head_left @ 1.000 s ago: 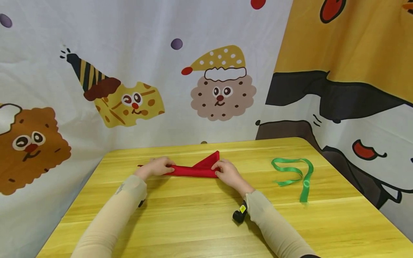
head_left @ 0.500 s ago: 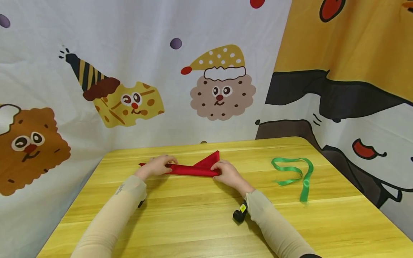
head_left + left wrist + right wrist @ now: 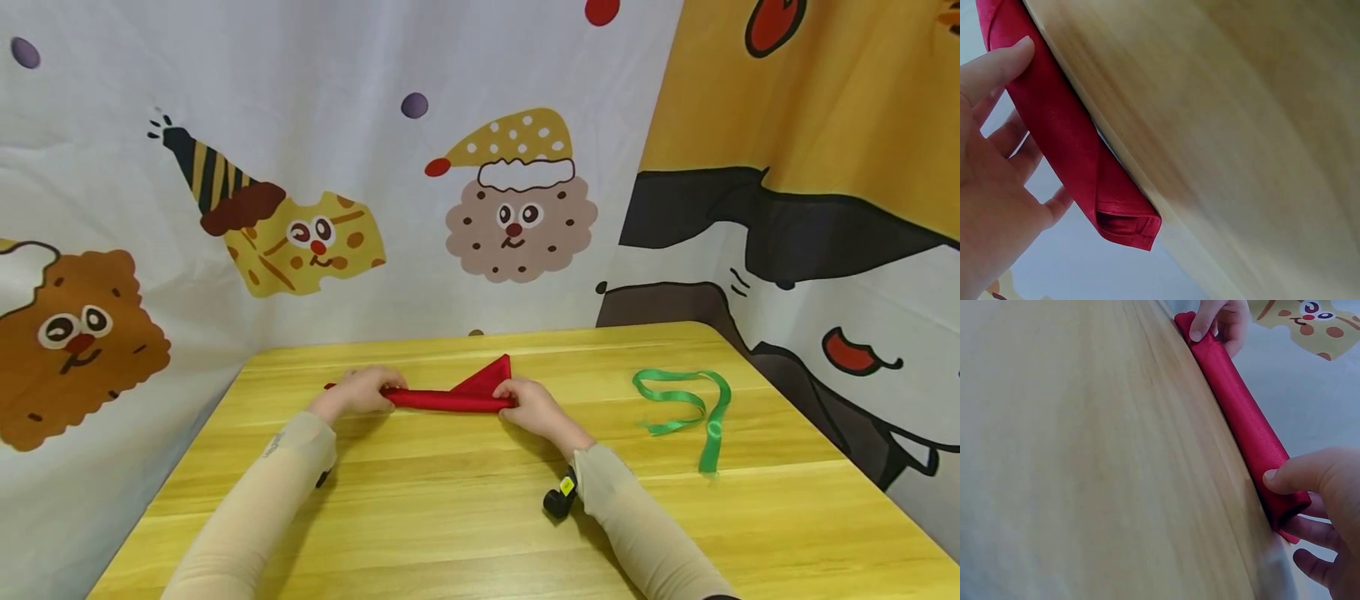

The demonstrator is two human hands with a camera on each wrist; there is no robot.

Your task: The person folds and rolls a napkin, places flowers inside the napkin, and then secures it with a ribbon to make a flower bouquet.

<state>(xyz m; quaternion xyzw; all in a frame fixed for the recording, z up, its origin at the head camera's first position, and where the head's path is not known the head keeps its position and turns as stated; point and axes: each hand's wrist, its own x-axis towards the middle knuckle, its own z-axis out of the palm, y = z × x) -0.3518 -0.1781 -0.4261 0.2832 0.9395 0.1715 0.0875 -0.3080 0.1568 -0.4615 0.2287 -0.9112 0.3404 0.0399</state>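
A red satiny cloth (image 3: 442, 401) lies across the far part of the table, rolled into a long narrow tube. One triangular corner still lies flat beyond the roll. My left hand (image 3: 362, 391) grips its left part; in the left wrist view the thumb (image 3: 1019, 59) rests on the near face, with fingers behind, and the folded end of the cloth (image 3: 1066, 131) shows layers. At the other end, my right hand (image 3: 532, 408) holds the roll. The right wrist view shows that thumb (image 3: 1285, 478) on top of the tube, fingers behind its hollow end.
A loosely curved green ribbon (image 3: 716, 425) lies on the right of the wooden table (image 3: 420, 508). A printed curtain (image 3: 420, 308) hangs behind the far edge. A small black device (image 3: 558, 502) is at the right wrist.
The left fingers, slightly raised half a second ago, have come down onto the cloth. The roll looks a little rounder. The right hand stays at about the same place.
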